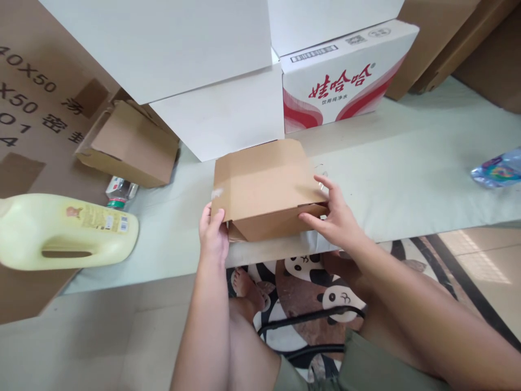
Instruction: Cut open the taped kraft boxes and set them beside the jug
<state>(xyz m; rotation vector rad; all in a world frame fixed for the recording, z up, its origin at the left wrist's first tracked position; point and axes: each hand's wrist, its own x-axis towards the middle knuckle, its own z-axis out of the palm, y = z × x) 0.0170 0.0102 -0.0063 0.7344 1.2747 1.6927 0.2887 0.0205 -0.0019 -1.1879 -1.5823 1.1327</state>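
Observation:
A brown cardboard box (264,184) rests near the front edge of the cloth-covered table, its lid panel turned toward me. My left hand (214,233) grips its left front corner, thumb on the lid and fingers around the side. At the right end is my right hand (336,214), thumb and fingers spread around the corner where a flap sticks out a little. Its thumb touches the front panel and its index finger lies by the lid's right edge. The inside of the box is hidden.
Large white boxes (220,108) and a white box with red lettering (345,81) stand behind. To the left are a pale yellow jug (93,217), a small carton (134,144) and a clear bottle (120,190). A plastic bottle (499,168) lies at the right on the table (407,179).

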